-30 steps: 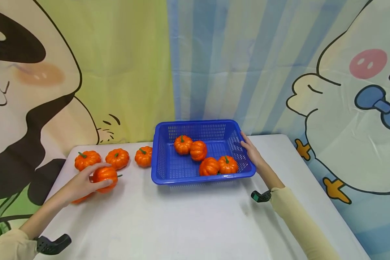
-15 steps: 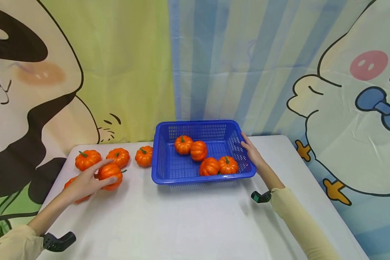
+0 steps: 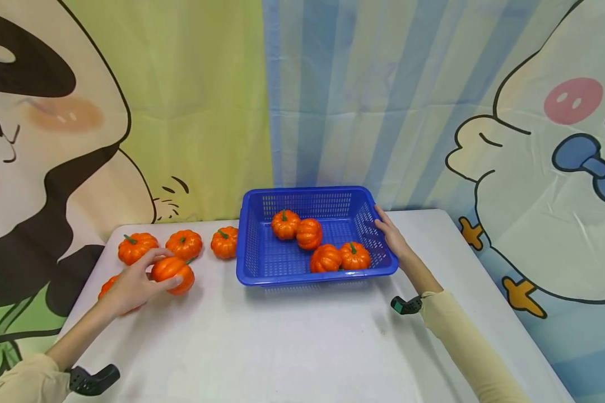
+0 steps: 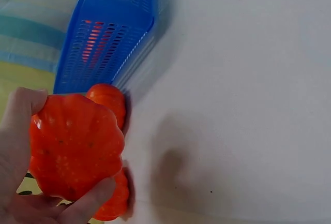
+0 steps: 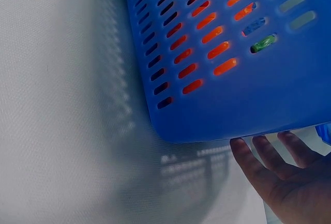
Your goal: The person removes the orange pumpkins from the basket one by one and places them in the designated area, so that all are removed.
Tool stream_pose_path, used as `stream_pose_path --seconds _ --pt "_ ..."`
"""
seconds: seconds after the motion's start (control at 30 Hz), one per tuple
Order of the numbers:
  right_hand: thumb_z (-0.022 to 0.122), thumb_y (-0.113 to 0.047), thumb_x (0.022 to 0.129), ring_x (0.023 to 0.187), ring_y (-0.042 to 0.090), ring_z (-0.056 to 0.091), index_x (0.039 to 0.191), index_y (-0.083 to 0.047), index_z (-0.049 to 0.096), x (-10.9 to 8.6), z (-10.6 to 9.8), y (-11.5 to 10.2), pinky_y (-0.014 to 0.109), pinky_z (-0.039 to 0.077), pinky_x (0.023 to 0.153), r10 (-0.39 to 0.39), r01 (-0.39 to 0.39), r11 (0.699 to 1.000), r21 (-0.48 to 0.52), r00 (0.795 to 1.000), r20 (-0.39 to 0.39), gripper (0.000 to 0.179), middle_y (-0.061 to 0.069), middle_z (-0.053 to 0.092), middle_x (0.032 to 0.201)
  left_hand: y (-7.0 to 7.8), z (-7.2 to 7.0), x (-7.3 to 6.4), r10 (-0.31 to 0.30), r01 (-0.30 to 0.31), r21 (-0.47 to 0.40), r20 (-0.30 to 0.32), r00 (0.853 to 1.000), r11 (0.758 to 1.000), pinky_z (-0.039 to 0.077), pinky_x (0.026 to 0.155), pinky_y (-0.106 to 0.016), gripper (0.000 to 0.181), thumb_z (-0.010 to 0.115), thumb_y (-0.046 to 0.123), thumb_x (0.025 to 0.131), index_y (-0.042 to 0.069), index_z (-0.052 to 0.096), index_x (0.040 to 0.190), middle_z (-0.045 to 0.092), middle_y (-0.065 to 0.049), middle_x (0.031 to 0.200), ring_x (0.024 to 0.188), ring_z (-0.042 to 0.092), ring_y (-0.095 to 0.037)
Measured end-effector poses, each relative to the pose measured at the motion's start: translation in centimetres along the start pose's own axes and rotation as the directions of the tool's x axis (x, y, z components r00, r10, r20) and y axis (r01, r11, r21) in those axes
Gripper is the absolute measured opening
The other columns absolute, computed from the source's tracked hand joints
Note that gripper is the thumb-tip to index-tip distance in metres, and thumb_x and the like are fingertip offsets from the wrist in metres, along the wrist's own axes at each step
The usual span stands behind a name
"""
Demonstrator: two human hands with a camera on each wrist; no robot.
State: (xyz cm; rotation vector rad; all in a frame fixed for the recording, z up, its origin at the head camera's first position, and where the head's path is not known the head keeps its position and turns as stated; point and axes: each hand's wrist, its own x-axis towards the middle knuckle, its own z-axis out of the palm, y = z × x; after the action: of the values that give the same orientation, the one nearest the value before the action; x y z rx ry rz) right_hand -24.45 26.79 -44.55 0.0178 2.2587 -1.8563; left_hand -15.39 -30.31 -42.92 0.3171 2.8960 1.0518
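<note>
My left hand grips a small orange pumpkin between thumb and fingers, over the left part of the table. In the left wrist view, the pumpkin's ribbed underside faces the camera. Just behind it lie two more pumpkins, one at back left and one with its green stem up. Another pumpkin is partly hidden by my left hand. At the right end of a blue slotted basket, my right hand touches the wall with extended fingers. Several pumpkins lie inside the basket.
One pumpkin stands against the basket's left side. The white table reaches back to a printed curtain with cartoon animals, close behind the basket.
My left hand has shifted slightly right with the pumpkin, which has turned a little in the grip. The right hand and the basket have stayed in place.
</note>
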Motion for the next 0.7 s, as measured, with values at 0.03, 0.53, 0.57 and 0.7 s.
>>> stream_pose_path --seconds 0.03,0.53,0.57,0.7 --pt "0.028 -0.029 0.106 0.151 0.037 0.007 0.157 -0.029 0.003 -0.2 0.1 -0.3 0.056 0.007 0.123 0.002 -0.002 1.0 0.003 1.0 0.001 0.057 0.005 -0.004 0.165 0.0 0.1 0.0 -0.001 0.001 0.005 -0.003 1.0 1.0 0.055 0.08 -0.036 0.063 0.074 0.04 0.084 0.005 0.047 0.128 0.053 -0.021 0.126 0.105 0.057 -0.037" --pt "0.029 -0.026 0.106 0.152 0.036 0.003 0.157 -0.023 0.003 -0.9 0.5 -1.4 0.056 0.005 0.123 0.013 -0.013 1.0 -0.012 1.0 -0.007 0.057 0.007 -0.005 0.165 -0.2 1.2 -0.4 -0.038 0.038 0.008 0.007 0.999 0.999 0.044 0.088 -0.069 0.076 0.078 0.032 0.08 -0.003 0.034 0.132 0.035 -0.03 0.128 0.114 0.041 -0.048" --pt "0.028 -0.026 0.106 0.152 0.036 0.003 0.157 -0.024 0.003 -0.9 0.5 -1.4 0.056 0.005 0.123 0.014 -0.015 1.0 -0.011 1.0 -0.008 0.057 0.007 -0.004 0.165 -0.1 1.3 -0.4 -0.048 0.048 0.02 0.017 0.999 0.999 0.044 0.087 -0.071 0.08 0.077 0.033 0.08 -0.002 0.034 0.136 0.031 -0.032 0.13 0.114 0.04 -0.05" --pt "0.028 -0.026 0.106 0.152 0.037 0.005 0.157 -0.024 0.003 -0.9 0.6 -1.5 0.056 0.007 0.123 0.013 -0.013 1.0 -0.014 1.0 -0.009 0.057 0.007 -0.004 0.165 -0.2 1.6 -0.4 -0.091 0.09 0.046 0.04 0.995 0.995 0.045 0.084 -0.072 0.084 0.076 0.04 0.08 0.001 0.035 0.143 0.025 -0.036 0.135 0.112 0.04 -0.055"
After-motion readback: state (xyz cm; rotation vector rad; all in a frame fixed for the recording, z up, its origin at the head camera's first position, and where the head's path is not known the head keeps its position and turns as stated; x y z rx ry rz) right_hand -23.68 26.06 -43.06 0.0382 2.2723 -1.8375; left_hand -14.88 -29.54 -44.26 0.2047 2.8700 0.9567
